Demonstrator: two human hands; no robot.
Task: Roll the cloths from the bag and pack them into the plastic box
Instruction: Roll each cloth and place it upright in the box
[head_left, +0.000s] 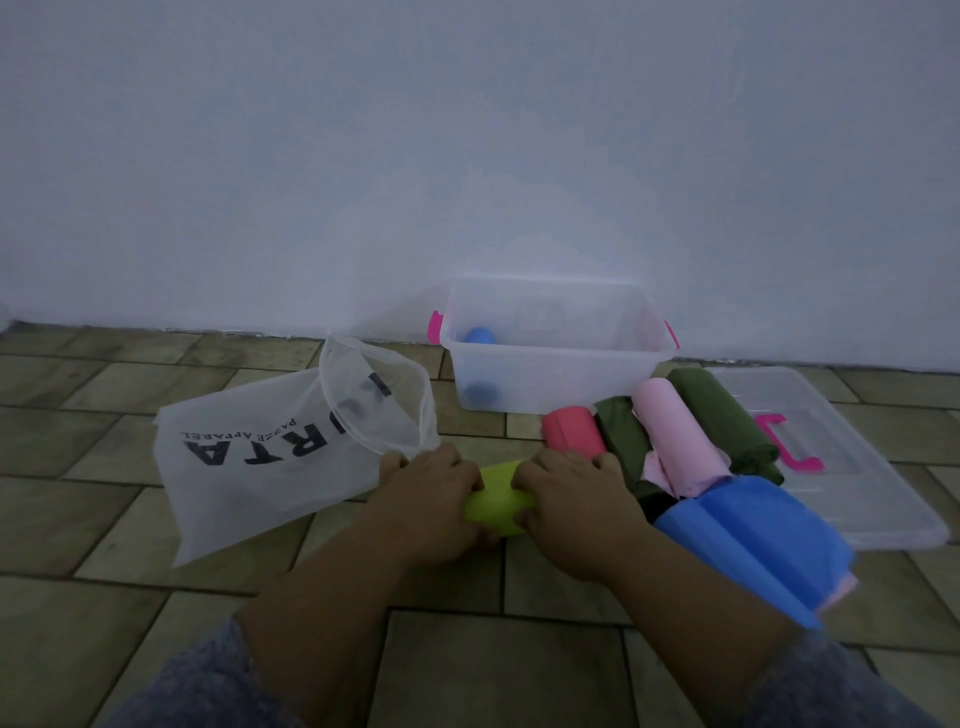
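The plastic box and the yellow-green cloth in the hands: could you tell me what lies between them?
Only bare floor tiles lie between the plastic box and the yellow-green cloth, as the head view shows; the red roll sits just to the right.

The rolled cloth was lime green; the plastic box clear with pink handles, holding seemingly blue rolls.
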